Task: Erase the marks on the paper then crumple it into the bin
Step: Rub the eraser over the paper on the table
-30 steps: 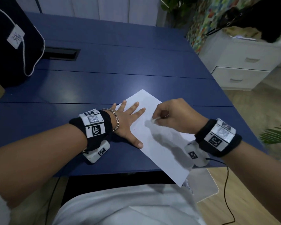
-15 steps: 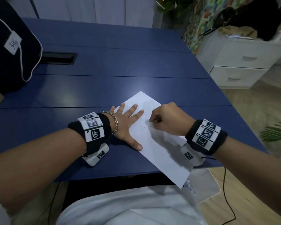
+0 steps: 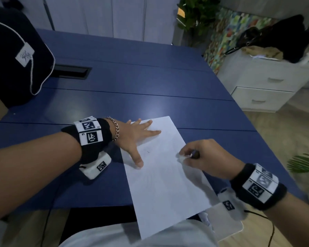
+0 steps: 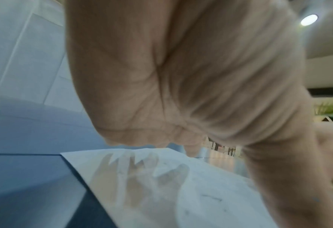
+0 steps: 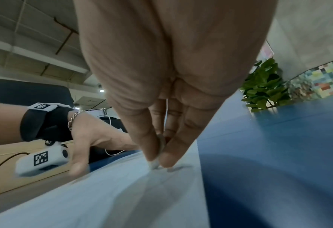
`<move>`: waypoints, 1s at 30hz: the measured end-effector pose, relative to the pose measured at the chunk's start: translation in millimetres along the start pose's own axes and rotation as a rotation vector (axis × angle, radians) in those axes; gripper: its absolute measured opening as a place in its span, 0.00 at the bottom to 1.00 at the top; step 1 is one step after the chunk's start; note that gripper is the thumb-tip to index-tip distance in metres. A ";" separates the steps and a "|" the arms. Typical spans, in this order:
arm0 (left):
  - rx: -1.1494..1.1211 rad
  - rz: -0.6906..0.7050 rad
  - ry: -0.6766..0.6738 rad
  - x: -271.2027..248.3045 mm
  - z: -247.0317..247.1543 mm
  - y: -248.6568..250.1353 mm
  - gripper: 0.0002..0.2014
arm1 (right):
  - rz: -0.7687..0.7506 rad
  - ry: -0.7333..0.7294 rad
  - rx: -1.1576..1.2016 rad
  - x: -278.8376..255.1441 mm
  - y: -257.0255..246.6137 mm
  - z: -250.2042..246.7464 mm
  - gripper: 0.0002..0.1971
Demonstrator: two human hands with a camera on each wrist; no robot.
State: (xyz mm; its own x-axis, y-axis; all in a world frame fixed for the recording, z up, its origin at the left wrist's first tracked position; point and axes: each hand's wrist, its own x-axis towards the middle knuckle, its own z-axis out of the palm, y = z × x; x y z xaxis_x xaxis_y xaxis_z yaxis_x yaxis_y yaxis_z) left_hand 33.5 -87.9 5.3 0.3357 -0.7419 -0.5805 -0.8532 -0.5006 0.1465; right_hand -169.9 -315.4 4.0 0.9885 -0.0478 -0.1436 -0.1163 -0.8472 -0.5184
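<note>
A white sheet of paper (image 3: 164, 179) lies slanted on the blue table (image 3: 132, 90), its near end hanging over the table's front edge. My left hand (image 3: 137, 138) lies flat with spread fingers on the paper's far left part, holding it down. My right hand (image 3: 202, 157) pinches a small white eraser (image 3: 181, 156) and presses its tip on the paper near the right edge; the right wrist view shows the eraser (image 5: 155, 162) between thumb and finger. A few faint pencil marks (image 4: 211, 197) remain on the paper (image 4: 200, 192) near the left hand (image 4: 181, 77). No bin is in view.
A dark bag (image 3: 12, 56) with a white cord sits at the table's far left, beside a black cable slot (image 3: 70, 71). A white drawer cabinet (image 3: 264, 82) with dark things on top stands to the right. Potted plants (image 3: 194, 15) stand behind.
My right hand with the eraser has slid from the paper's middle toward its right edge and nearer me. The left hand stays flat on the paper, which has turned a little.
</note>
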 end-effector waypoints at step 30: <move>-0.094 -0.128 0.148 31.1 38.9 8.0 0.74 | -0.153 0.008 -0.225 90.1 -19.9 4.0 0.13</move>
State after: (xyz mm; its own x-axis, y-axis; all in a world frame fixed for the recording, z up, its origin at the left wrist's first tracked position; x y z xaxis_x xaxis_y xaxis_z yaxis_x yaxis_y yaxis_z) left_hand 21.5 -97.6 -42.7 0.4995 -0.7236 -0.4763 -0.7614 -0.6290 0.1572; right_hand -78.9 -300.7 -2.0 0.9937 0.0867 -0.0705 0.0585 -0.9411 -0.3330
